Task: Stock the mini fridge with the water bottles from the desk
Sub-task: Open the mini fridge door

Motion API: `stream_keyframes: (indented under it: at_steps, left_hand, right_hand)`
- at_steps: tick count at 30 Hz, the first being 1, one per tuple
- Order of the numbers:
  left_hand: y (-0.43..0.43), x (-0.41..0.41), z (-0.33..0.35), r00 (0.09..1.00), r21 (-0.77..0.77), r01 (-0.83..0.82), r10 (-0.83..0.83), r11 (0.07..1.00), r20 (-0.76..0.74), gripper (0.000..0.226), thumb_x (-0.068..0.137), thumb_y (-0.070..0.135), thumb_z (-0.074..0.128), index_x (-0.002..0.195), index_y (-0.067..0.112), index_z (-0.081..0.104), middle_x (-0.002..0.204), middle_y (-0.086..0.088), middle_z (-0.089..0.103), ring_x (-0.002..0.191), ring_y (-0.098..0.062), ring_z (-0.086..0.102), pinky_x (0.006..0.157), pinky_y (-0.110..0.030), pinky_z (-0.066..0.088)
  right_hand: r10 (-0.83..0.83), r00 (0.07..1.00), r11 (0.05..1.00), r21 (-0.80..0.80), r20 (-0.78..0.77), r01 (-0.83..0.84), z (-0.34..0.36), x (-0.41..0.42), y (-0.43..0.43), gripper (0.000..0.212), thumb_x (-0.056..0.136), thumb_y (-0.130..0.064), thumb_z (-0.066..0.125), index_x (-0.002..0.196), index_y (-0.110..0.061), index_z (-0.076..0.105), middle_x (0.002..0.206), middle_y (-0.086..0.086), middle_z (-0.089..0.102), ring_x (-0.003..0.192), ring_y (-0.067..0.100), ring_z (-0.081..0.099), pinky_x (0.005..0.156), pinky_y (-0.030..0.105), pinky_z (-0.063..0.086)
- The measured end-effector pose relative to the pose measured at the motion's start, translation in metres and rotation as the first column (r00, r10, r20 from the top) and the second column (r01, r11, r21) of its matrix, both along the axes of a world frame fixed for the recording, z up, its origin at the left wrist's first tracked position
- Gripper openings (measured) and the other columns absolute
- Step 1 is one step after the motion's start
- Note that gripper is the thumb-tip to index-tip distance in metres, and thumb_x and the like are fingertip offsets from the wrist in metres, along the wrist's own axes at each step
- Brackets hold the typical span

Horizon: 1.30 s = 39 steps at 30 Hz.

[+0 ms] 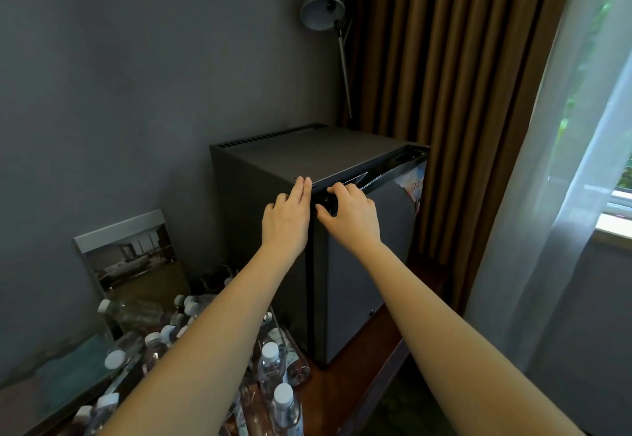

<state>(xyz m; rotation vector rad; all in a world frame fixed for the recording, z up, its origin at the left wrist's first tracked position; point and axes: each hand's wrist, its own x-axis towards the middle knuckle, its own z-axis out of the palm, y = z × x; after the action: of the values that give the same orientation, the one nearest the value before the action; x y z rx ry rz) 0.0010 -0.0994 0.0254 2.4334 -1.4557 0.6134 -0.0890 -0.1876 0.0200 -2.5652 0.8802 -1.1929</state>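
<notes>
Your right hand curls its fingers over the handle, a groove along the top edge of the fridge door, with the thumb lower on the door's near corner. Your left hand lies flat on top of the fridge just beside that corner, fingers straight and pressed together, as if bracing it.

The water bottles crowd the desk to the left of the fridge, touching one another. Some stand upright and some lie on their sides.

Expect the door to resist at first, probably held by a seal, and the small fridge may slide, so keep the flat hand where it is. The bottles look like thin clear plastic: light, smooth and easy to dent. Take each round the body below the shoulder rather than by the cap.

You cannot see inside the fridge, so its shelves and free room are unknown. I cannot tell whether the door has parted from the body yet. Your right fingertips are hidden in the groove. Your forearms cover part of the bottles, so no count is possible, and the sticker at the door's far upper corner is unreadable.
</notes>
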Motion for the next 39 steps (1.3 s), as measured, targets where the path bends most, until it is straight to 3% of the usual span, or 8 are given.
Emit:
stream_keyframes:
  at_steps: [16, 26, 28, 31, 33, 35, 37, 39]
  left_hand:
    - [0.0, 0.004, -0.008, 1.0, -0.036, 0.007, -0.006, 0.999, 0.024, 0.092, 0.085, 0.003, 0.06, 0.149, 0.015, -0.005, 0.159, -0.003, 0.0, 0.128, -0.025, 0.038, 0.095, -0.036, 0.043]
    - [-0.003, 0.006, -0.012, 1.0, -0.075, 0.016, -0.015, 0.997, 0.014, 0.091, 0.084, 0.005, 0.061, 0.149, 0.015, -0.003, 0.159, -0.003, 0.003, 0.126, -0.025, 0.042, 0.093, -0.037, 0.044]
    - [-0.002, 0.004, -0.011, 1.0, -0.084, 0.027, -0.027, 0.996, 0.004, 0.091, 0.083, 0.005, 0.062, 0.149, 0.015, 0.0, 0.158, -0.004, 0.006, 0.124, -0.025, 0.043, 0.092, -0.037, 0.045]
    - [-0.001, 0.001, -0.009, 0.998, -0.083, 0.039, -0.043, 0.996, -0.036, 0.091, 0.083, 0.007, 0.062, 0.149, 0.015, 0.001, 0.158, -0.005, 0.008, 0.123, -0.025, 0.043, 0.092, -0.037, 0.044]
    - [-0.003, -0.003, -0.007, 0.996, -0.091, 0.027, -0.034, 0.996, -0.079, 0.088, 0.084, 0.013, 0.062, 0.149, 0.014, 0.003, 0.158, -0.005, 0.01, 0.126, -0.026, 0.039, 0.096, -0.039, 0.042]
    - [-0.007, -0.014, -0.007, 0.993, -0.11, -0.037, 0.023, 0.993, -0.118, 0.085, 0.086, 0.021, 0.062, 0.149, 0.012, 0.006, 0.157, -0.007, 0.012, 0.135, -0.027, 0.028, 0.105, -0.042, 0.034]
    - [-0.013, -0.031, -0.009, 0.986, -0.101, -0.1, 0.085, 0.99, -0.14, 0.083, 0.087, 0.027, 0.061, 0.149, 0.011, 0.008, 0.158, -0.009, 0.007, 0.143, -0.029, 0.012, 0.113, -0.047, 0.022]
    - [-0.021, -0.05, -0.015, 0.991, -0.069, -0.056, 0.047, 0.996, -0.129, 0.083, 0.087, 0.031, 0.059, 0.149, 0.012, 0.007, 0.158, -0.009, 0.002, 0.144, -0.032, 0.003, 0.114, -0.048, 0.016]
  right_hand:
    - [0.106, 0.992, 0.983, 0.144, 0.061, -0.114, 0.003, -0.003, 0.002, 0.036, 0.085, -0.03, 0.062, 0.117, -0.016, 0.055, 0.108, 0.001, 0.055, 0.097, 0.015, 0.053, 0.093, 0.037, 0.046]
    - [0.079, 0.996, 0.986, 0.146, 0.032, -0.083, 0.004, -0.01, 0.005, 0.037, 0.085, -0.031, 0.062, 0.118, -0.017, 0.055, 0.109, 0.0, 0.057, 0.101, 0.017, 0.053, 0.089, 0.033, 0.046]
    - [0.085, 0.995, 0.983, 0.161, 0.048, -0.092, 0.001, -0.03, 0.004, 0.035, 0.086, -0.031, 0.061, 0.118, -0.018, 0.055, 0.11, -0.001, 0.057, 0.105, 0.018, 0.053, 0.094, 0.032, 0.043]
    - [0.117, 0.993, 0.981, 0.154, 0.008, -0.117, -0.001, -0.076, -0.001, 0.033, 0.088, -0.029, 0.06, 0.118, -0.018, 0.055, 0.117, 0.0, 0.057, 0.115, 0.017, 0.05, 0.109, 0.031, 0.024]
    - [0.128, 0.991, 0.977, 0.167, 0.024, -0.131, 0.0, -0.106, -0.003, 0.031, 0.087, -0.029, 0.062, 0.116, -0.019, 0.056, 0.122, 0.002, 0.057, 0.118, 0.013, 0.048, 0.11, 0.033, 0.026]
    - [0.109, 0.989, 0.975, 0.182, 0.097, -0.125, -0.002, -0.13, -0.004, 0.027, 0.084, -0.032, 0.065, 0.109, -0.025, 0.056, 0.119, -0.002, 0.058, 0.112, 0.002, 0.046, 0.099, 0.02, 0.033]
    - [0.04, 0.98, 0.977, 0.198, 0.193, -0.079, -0.008, -0.148, -0.005, 0.025, 0.082, -0.034, 0.067, 0.1, -0.029, 0.051, 0.111, -0.012, 0.055, 0.11, -0.006, 0.042, 0.088, 0.004, 0.029]
    - [-0.037, 0.952, 0.977, 0.211, 0.305, -0.03, -0.014, -0.164, -0.01, 0.023, 0.082, -0.03, 0.068, 0.096, -0.027, 0.05, 0.102, -0.016, 0.055, 0.106, -0.009, 0.044, 0.081, -0.005, 0.031]
